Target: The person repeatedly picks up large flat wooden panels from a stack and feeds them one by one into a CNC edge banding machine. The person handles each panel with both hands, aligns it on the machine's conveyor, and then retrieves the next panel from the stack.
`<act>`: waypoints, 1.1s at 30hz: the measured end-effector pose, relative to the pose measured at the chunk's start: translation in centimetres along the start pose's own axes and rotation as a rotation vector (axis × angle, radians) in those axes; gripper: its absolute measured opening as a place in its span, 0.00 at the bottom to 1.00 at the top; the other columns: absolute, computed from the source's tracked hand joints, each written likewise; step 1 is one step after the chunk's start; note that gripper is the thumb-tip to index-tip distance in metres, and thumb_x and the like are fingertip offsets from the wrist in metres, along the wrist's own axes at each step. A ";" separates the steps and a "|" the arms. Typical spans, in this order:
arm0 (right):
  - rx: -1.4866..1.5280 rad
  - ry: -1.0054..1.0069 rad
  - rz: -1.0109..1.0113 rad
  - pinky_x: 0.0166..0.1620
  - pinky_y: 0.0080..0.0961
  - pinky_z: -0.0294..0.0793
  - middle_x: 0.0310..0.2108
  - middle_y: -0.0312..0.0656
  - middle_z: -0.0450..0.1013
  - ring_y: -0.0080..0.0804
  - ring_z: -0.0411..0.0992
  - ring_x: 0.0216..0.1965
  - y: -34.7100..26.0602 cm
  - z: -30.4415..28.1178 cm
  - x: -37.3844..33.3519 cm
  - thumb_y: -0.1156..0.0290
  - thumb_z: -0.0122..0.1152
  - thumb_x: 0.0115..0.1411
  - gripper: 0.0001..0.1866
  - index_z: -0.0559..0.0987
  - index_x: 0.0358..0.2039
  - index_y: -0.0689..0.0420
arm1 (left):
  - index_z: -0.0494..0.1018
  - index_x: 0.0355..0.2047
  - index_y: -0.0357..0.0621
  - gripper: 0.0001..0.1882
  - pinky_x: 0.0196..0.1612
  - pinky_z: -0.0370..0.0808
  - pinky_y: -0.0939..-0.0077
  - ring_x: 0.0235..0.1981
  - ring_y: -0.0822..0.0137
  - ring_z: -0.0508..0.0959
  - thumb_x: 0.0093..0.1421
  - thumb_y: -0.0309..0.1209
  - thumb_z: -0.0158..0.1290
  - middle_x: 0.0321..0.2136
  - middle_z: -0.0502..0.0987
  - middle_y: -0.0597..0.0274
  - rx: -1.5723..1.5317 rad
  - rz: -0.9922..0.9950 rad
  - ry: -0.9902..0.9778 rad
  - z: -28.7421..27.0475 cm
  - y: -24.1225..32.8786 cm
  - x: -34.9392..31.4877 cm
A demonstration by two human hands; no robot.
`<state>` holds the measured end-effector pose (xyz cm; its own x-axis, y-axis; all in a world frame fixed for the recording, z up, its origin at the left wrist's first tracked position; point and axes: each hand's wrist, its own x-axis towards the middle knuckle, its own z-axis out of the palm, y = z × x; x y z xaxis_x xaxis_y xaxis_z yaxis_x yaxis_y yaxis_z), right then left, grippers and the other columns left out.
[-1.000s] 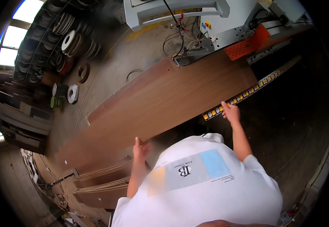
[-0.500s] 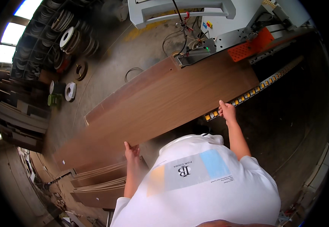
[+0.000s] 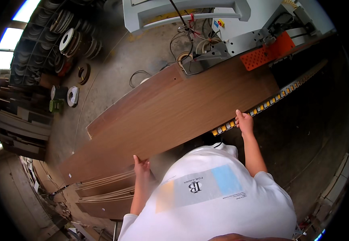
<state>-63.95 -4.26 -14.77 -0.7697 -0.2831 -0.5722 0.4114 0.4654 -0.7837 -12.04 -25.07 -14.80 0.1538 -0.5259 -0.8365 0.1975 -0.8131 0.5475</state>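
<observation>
A long brown wood-grain board [image 3: 162, 116] lies slantwise ahead of me, from the lower left up to the machine at the upper right. My left hand [image 3: 141, 165] grips its near edge left of centre, thumb on top and fingers curled beneath. Further right, my right hand [image 3: 244, 121] is closed at the same edge, thumb on top; its fingers are partly hidden. Beside that hand runs a roller rail [image 3: 262, 106] with yellow and grey rollers, along the board's near right edge. The board's far right end sits by an orange perforated plate [image 3: 262, 56] on the machine.
The grey-white machine [image 3: 238, 40] with its curved handle bar [image 3: 190, 20] stands at the far right. Cables [image 3: 182, 44] hang beside it. Stacked brown panels [image 3: 106, 193] stand at lower left. Rolls of edging [image 3: 68, 42] fill a rack at far left; more rolls [image 3: 73, 96] lie on the floor.
The view has shifted slightly, so machine, rail and board sit a little differently in the picture. Both hands stay on the board's near edge; no clear slide of the board shows.
</observation>
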 end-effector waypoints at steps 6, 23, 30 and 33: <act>0.016 0.017 -0.004 0.19 0.16 0.62 0.15 0.32 0.68 0.16 0.63 0.14 -0.6 -3.1 2.7 0.55 0.64 0.64 0.23 0.75 0.20 0.58 | 0.73 0.46 0.50 0.29 0.29 0.77 0.80 0.37 0.65 0.81 0.62 0.62 0.52 0.36 0.80 0.61 -0.013 -0.031 -0.001 3.0 -1.7 -0.9; -0.034 0.094 0.009 0.18 0.14 0.54 0.16 0.27 0.67 0.13 0.63 0.15 -3.2 -15.4 13.5 0.50 0.63 0.64 0.22 0.73 0.21 0.51 | 0.67 0.57 0.45 0.31 0.38 0.76 0.72 0.46 0.60 0.80 0.67 0.57 0.48 0.50 0.78 0.56 0.073 -0.151 -0.169 16.4 -7.5 -7.4; -0.128 0.249 0.058 0.19 0.16 0.51 0.17 0.26 0.67 0.13 0.59 0.15 -4.7 -17.2 14.2 0.40 0.64 0.59 0.25 0.75 0.24 0.50 | 0.71 0.48 0.38 0.27 0.31 0.75 0.76 0.31 0.66 0.80 0.69 0.53 0.47 0.37 0.81 0.54 0.299 -0.168 -0.494 18.2 -9.4 -8.6; -0.217 0.175 0.066 0.18 0.16 0.51 0.17 0.26 0.67 0.14 0.59 0.15 -3.7 -14.8 12.2 0.37 0.65 0.56 0.27 0.75 0.24 0.51 | 0.73 0.41 0.36 0.26 0.23 0.70 0.78 0.17 0.71 0.74 0.70 0.51 0.46 0.24 0.80 0.56 0.709 -0.075 -0.692 17.0 -8.5 -7.8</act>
<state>-82.05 2.97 -15.27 -0.8251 -0.1058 -0.5550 0.3639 0.6520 -0.6652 -31.41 -18.31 -13.30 -0.4788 -0.3134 -0.8201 -0.4754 -0.6927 0.5423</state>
